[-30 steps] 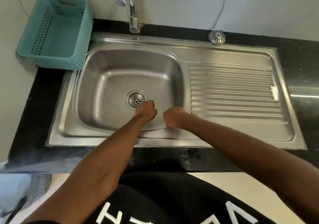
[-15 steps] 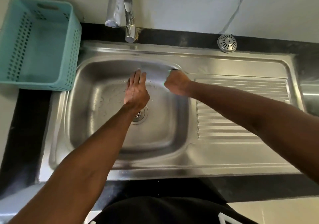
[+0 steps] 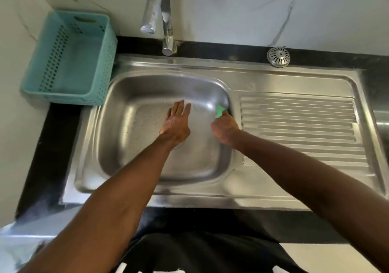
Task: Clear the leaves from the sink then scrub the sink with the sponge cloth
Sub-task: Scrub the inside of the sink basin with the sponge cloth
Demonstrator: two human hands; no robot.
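Note:
The steel sink (image 3: 117,138) has a wet basin with no leaves visible in it. My right hand (image 3: 225,128) grips a green sponge cloth (image 3: 220,110) and presses it against the basin's right wall near the back corner. My left hand (image 3: 176,125) lies flat on the basin floor with straight fingers pointing away from me, and it covers most of the drain. Only a small green tip of the cloth shows past my fingers.
A teal perforated basket (image 3: 69,60) stands on the black counter left of the sink. The tap (image 3: 162,18) arches over the basin's back edge. A round metal strainer (image 3: 278,56) lies on the back counter. The ribbed draining board (image 3: 299,129) stretches to the right.
Both hands went from the basin's near edge to its far part. The left hand opened flat on the floor. The right hand slid the cloth along the back wall to the right corner.

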